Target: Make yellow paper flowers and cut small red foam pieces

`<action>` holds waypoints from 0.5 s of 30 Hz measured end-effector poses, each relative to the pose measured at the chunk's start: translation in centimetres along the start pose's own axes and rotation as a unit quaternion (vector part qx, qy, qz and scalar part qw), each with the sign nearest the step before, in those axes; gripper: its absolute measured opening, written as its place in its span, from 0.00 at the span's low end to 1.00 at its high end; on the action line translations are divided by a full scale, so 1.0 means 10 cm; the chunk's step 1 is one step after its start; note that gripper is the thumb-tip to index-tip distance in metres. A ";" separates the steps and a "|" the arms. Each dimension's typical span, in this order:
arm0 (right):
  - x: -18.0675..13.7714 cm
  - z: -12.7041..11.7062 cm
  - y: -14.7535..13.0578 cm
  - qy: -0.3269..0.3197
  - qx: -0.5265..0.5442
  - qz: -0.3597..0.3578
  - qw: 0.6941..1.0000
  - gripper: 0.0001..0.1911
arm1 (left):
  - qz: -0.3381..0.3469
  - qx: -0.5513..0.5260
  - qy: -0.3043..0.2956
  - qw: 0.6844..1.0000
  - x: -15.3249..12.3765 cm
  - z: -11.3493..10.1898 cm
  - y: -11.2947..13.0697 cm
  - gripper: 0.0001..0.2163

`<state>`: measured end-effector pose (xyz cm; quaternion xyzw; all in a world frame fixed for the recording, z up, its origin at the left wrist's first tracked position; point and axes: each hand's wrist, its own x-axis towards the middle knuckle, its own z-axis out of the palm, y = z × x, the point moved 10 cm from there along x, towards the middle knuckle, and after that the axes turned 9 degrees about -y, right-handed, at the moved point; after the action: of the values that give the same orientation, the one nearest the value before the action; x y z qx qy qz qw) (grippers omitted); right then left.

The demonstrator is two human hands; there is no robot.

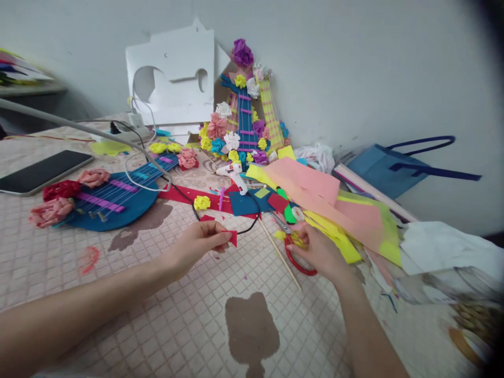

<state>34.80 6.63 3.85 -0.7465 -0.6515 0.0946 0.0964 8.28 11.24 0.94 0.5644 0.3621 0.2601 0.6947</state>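
Observation:
Between thumb and fingers of my left hand (207,239) is a small red piece of paper or felt (233,238), pinched at its edge. My right hand (318,252) is closed at the handles of a pair of scissors (300,266) with red grips. Their blades point away from me, toward the blue scraps. A thin wooden stick (280,255) lies on the table just left of the scissors. Beyond my hands rests a white glue gun (235,176), its black cord curving close to the red piece. A yellow paper flower (202,202) sits on a red strip (177,194).
At left lie a blue paper guitar (114,210) with paper roses and a phone (45,170). Decorated guitars (244,121) and white foam board (177,100) lean on the wall. Coloured paper sheets (303,181), a blue bag (388,168) and a clear container (444,286) crowd the right.

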 end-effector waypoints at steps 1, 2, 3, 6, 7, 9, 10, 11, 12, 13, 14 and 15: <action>0.01 0.03 0.10 -0.012 -0.010 0.013 1.000 0.14 | 0.003 -0.005 0.001 1.000 0.01 -0.01 0.00 0.11; 0.01 0.07 0.16 -0.027 -0.014 0.019 0.999 0.15 | 0.005 -0.011 0.001 1.000 0.01 -0.02 0.00 0.11; 0.01 0.11 0.21 -0.039 -0.016 0.023 0.999 0.15 | 0.007 -0.018 0.001 1.000 0.02 -0.03 0.00 0.11; 0.02 0.18 0.29 -0.061 -0.016 0.034 0.997 0.15 | 0.010 -0.036 -0.001 0.999 0.03 -0.04 0.01 0.10; 0.02 0.19 0.31 -0.061 -0.015 0.039 0.997 0.15 | 0.011 -0.040 -0.002 0.999 0.02 -0.04 0.02 0.10; 0.02 0.18 0.35 -0.056 -0.013 0.046 0.997 0.15 | 0.010 -0.043 -0.002 0.999 0.02 -0.03 0.03 0.10; 0.02 0.18 0.36 -0.053 -0.013 0.049 0.997 0.15 | 0.009 -0.044 -0.002 0.999 0.02 -0.03 0.04 0.10; 0.02 0.17 0.37 -0.053 -0.015 0.052 0.997 0.15 | 0.009 -0.043 -0.001 0.999 0.01 -0.03 0.04 0.10; 0.02 0.17 0.38 -0.058 -0.019 0.054 0.997 0.15 | 0.010 -0.043 -0.001 0.999 0.01 -0.03 0.05 0.10; 0.02 0.18 0.38 -0.066 -0.025 0.055 0.996 0.15 | 0.011 -0.042 0.000 0.999 0.01 -0.03 0.05 0.10; 0.02 0.19 0.37 -0.076 -0.033 0.057 0.995 0.15 | 0.013 -0.041 0.001 0.999 0.01 -0.03 0.05 0.10; 0.02 0.20 0.36 -0.085 -0.040 0.057 0.994 0.15 | 0.015 -0.040 0.002 0.999 0.01 -0.03 0.05 0.10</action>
<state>37.71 6.39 0.92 -0.7749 -0.6170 0.1369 0.0052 8.13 11.60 1.42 0.5409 0.3440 0.2856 0.7124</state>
